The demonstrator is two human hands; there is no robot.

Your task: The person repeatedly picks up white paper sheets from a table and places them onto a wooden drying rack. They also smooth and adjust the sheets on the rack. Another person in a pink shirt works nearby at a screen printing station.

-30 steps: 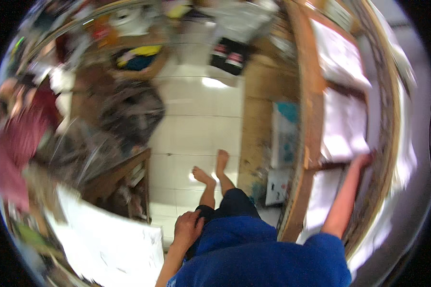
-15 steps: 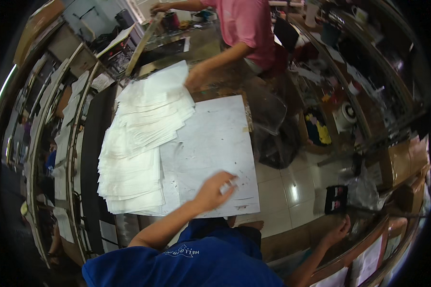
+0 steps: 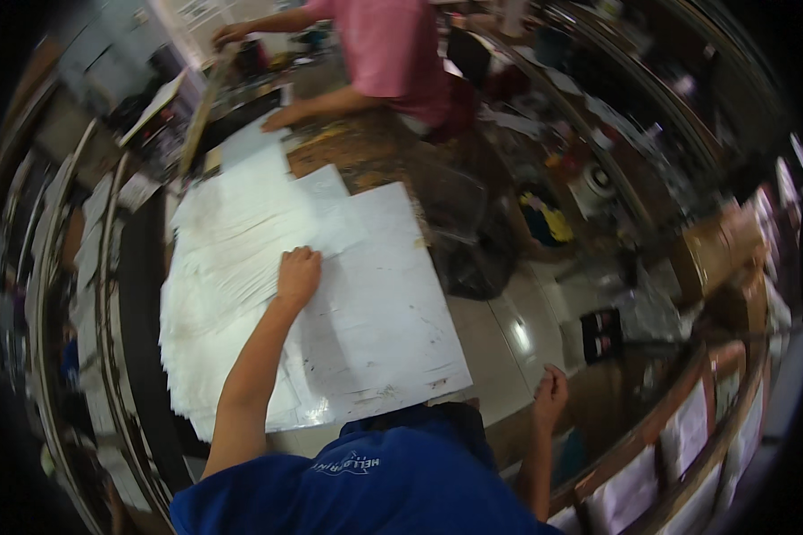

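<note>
Thin white sheets [image 3: 227, 259] lie in overlapping rows, fanned along the left side of the table. My left hand [image 3: 300, 275] is at their right edge with its fingers closed, apparently on a thin white sheet [image 3: 339, 227] that sticks out to the right; the fingertips are partly hidden. Below that hand and to its right lies a pale, stained board [image 3: 388, 312]. Away from the table, at my right side, my right hand [image 3: 551, 394] hangs with loosely bent fingers and nothing visible in it.
Across the table a person in a pink shirt [image 3: 388, 45] has one hand [image 3: 281, 118] by the far sheets and the other on a frame. Racks [image 3: 98, 267] stand left, shelves [image 3: 616, 116] right. A black bag [image 3: 477, 272] and cardboard boxes [image 3: 718, 254] sit at the right.
My left hand has moved left and away from me, from over the board to the sheets, and its fingers have closed. The other person's near hand has moved farther back. The view has shifted.
</note>
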